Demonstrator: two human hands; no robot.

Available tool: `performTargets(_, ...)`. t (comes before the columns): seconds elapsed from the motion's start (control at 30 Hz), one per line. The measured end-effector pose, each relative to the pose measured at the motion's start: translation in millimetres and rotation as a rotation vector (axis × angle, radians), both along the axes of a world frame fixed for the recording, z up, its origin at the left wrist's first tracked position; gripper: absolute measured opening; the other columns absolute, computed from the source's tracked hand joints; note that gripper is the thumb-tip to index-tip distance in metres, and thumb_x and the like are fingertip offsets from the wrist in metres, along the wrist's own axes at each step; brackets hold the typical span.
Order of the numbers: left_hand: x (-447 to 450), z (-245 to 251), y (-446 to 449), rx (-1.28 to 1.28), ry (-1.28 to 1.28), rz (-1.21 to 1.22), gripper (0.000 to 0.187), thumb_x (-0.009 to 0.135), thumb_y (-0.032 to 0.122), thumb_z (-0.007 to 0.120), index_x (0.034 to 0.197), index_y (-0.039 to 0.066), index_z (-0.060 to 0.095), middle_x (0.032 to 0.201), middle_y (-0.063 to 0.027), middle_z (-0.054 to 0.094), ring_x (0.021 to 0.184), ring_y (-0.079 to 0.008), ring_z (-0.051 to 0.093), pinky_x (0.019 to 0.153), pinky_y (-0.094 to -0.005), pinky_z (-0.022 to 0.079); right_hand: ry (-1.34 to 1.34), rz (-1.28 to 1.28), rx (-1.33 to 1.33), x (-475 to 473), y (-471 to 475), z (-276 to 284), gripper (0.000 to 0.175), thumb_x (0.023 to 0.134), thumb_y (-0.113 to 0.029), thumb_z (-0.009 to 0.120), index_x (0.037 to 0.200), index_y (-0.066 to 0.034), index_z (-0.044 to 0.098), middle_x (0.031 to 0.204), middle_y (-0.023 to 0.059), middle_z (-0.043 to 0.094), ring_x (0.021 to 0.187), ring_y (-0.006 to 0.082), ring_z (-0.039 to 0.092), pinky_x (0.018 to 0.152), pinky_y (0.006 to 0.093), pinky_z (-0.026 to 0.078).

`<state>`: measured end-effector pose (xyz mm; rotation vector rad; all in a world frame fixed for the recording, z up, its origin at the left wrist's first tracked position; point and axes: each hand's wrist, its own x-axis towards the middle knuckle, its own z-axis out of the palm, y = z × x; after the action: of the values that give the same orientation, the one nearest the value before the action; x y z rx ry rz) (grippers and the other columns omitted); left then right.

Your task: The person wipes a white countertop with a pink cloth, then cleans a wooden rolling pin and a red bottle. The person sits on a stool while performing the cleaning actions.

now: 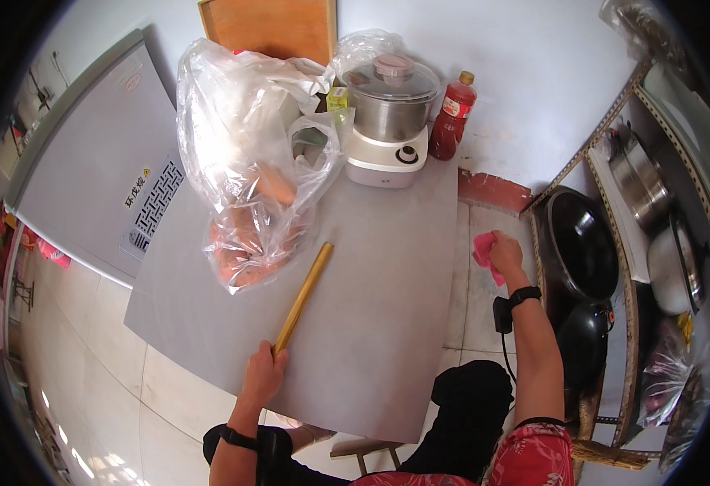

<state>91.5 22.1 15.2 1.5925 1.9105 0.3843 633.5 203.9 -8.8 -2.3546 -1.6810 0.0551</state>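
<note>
My left hand (264,373) grips one end of a smooth golden-brown rod (304,297), which slants up and away over the grey tabletop (379,291). Off the table's right edge, my right hand (506,258) is closed on a pink cloth (484,252). Beyond the rod's far end lies a clear plastic bag of orange-coloured items (252,243), with a larger whitish plastic bag (227,115) behind it. A white appliance with a steel bowl and lid (388,121) stands at the table's back, beside a bottle of red liquid (453,118).
A metal rack (628,267) at the right holds a black wok (581,243) and steel pots (640,176). A grey-white refrigerator or freezer (94,146) stands at the left. An orange-brown wooden board (270,27) leans on the back wall. A wooden stool (367,451) is partly under the near edge.
</note>
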Motion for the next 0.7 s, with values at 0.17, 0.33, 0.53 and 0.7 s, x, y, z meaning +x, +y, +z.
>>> performTargets(0.17, 2.8, 1.0, 0.6, -0.011, 0.024, 0.033, 0.033, 0.093, 0.028, 0.057, 0.097, -0.004, 0.050, 0.084, -0.0277, 0.064, 0.082, -0.0473, 0.061, 0.071, -0.0500, 0.048, 0.296, 0.285, 0.390, -54.5, 23.6, 53.2, 0.033, 0.089, -0.022, 0.055, 0.121, -0.0155, 0.062, 0.110, 0.0190, 0.066, 0.100, 0.0393, 0.062, 0.085, 0.0449, 0.050)
performTargets(0.33, 2.9, 2.4, 0.2, -0.012, 0.037, 0.018, 0.033, 0.093, 0.029, 0.058, 0.098, -0.002, 0.049, 0.085, -0.0286, 0.064, 0.084, -0.0485, 0.061, 0.071, -0.0526, 0.048, 0.358, 0.704, 0.079, -150.8, 25.9, 47.3, 0.049, 0.088, -0.036, 0.058, 0.135, -0.0218, 0.053, 0.139, 0.0169, 0.049, 0.129, 0.0356, 0.044, 0.107, 0.0423, 0.036)
performTargets(0.53, -0.2, 0.3, 0.8, -0.007, 0.025, 0.004, 0.033, 0.094, 0.029, 0.059, 0.098, -0.002, 0.048, 0.083, -0.0283, 0.064, 0.081, -0.0486, 0.061, 0.069, -0.0537, 0.048, -0.043, 0.855, -0.092, -208.5, 26.1, 4.5, 0.061, 0.087, -0.043, 0.060, 0.143, -0.0241, 0.043, 0.156, 0.0116, 0.027, 0.141, 0.0399, 0.026, 0.109, 0.0605, 0.027)
performTargets(0.7, 0.0, -0.3, 0.8, -0.002, -0.004, 0.024, 0.031, 0.094, 0.027, 0.058, 0.098, -0.002, 0.049, 0.081, -0.0282, 0.063, 0.080, -0.0485, 0.061, 0.068, -0.0536, 0.048, -0.039, 0.832, -0.104, -217.7, 28.4, -13.1, 0.057, 0.091, -0.036, 0.055, 0.144, -0.0229, 0.040, 0.156, 0.0110, 0.025, 0.142, 0.0418, 0.022, 0.107, 0.0675, 0.024)
